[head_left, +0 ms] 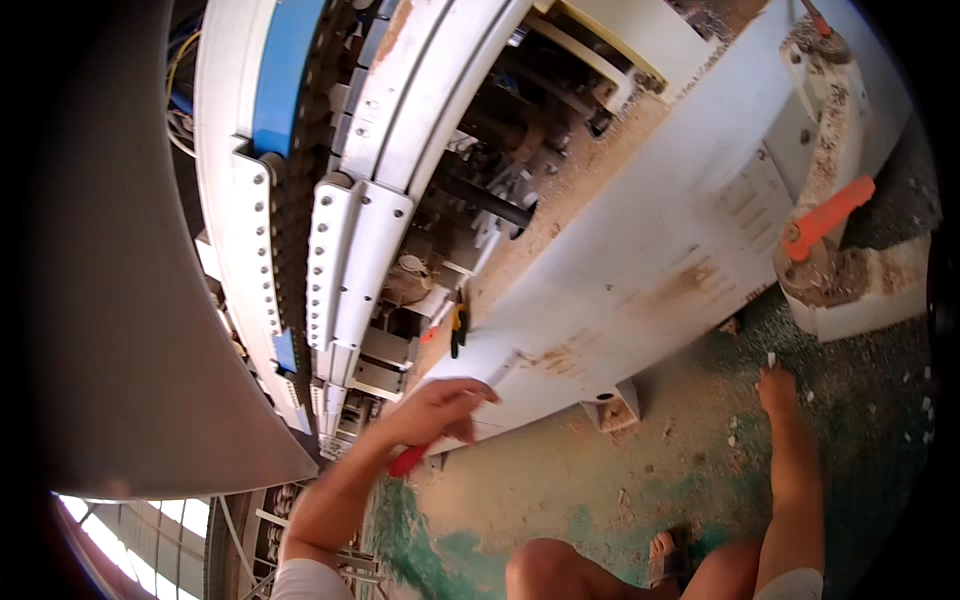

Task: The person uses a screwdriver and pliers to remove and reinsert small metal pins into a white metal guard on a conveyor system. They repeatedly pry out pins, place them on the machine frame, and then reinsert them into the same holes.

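My left hand is raised by the near-left end of the white machine panel, its fingers curled and slightly blurred. A red handle sticks out below its palm and appears to be in its grip; the rest of that tool is hidden. Out to the right, my right hand reaches low over the floor, fingertips pinched on a small white piece. Pliers with yellow and black handles rest on the dusty machine ledge, just beyond my left hand.
A large grey curved panel fills the left side. White rails with bolted plates run alongside the open machine interior. At right stands a jointed white arm with an orange lever. Shavings and white bits litter the worn green floor.
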The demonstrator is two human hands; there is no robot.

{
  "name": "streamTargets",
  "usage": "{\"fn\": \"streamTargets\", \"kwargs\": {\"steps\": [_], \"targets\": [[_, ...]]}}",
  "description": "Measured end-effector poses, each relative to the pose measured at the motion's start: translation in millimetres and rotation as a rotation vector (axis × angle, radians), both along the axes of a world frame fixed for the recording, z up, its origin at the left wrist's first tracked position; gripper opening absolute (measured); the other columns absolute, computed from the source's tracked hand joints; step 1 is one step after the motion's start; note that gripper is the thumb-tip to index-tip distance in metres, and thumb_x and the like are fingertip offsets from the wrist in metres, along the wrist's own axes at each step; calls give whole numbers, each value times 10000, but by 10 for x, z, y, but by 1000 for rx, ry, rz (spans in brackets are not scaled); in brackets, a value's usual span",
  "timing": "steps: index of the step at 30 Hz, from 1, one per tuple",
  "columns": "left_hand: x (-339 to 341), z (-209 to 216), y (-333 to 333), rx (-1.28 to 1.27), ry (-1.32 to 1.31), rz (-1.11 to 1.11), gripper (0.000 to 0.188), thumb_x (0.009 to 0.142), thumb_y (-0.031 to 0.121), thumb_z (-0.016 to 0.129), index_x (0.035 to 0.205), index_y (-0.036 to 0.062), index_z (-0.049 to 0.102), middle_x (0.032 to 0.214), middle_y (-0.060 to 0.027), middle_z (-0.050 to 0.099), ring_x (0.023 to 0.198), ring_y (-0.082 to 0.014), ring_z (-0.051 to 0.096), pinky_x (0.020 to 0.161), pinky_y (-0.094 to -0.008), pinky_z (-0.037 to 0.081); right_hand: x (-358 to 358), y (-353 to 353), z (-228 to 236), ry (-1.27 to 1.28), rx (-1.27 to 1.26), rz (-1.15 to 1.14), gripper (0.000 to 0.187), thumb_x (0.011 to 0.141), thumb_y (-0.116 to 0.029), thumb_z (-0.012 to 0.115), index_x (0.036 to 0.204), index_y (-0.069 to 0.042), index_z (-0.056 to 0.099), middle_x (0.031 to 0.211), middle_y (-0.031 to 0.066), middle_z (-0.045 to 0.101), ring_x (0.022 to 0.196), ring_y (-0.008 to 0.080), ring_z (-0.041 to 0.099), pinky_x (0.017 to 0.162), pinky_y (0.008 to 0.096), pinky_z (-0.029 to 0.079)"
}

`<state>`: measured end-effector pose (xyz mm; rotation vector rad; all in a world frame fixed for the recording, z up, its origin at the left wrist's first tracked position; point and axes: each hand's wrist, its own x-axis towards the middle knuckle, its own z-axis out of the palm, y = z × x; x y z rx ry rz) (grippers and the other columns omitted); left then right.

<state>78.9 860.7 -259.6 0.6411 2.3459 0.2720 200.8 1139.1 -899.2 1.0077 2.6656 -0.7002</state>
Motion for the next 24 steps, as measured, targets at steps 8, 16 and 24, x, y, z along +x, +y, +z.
{"fn": "streamTargets", "kwargs": {"steps": [8, 16, 24], "targets": [[263, 642, 213, -32, 529, -60, 273, 1060, 241, 622, 1081, -20, 701, 670, -11, 582, 572, -103, 613, 580, -279, 525, 686, 322, 285, -243, -198, -120, 345, 1010, -65, 605, 1348, 6, 594, 1177, 201, 688, 896, 299, 725, 655, 398, 614], [209, 745, 118, 63, 481, 63, 329, 1079, 321, 605, 1127, 8, 695, 587, 9, 545, 504, -108, 603, 518, -265, 457, 1210, 381, -144, -71, 70, -301, 260, 997, -56, 635, 1251, -3, 641, 1264, 200, 632, 1068, 294, 675, 753, 383, 636], [210, 787, 114, 138, 428, 21, 341, 1088, 343, 585, 1172, 24, 673, 586, 16, 524, 505, -106, 582, 518, -254, 429, 1477, 417, -282, -256, 205, -108, 315, 960, -50, 693, 1271, -7, 662, 1291, 210, 617, 1036, 316, 683, 850, 429, 626]]}}
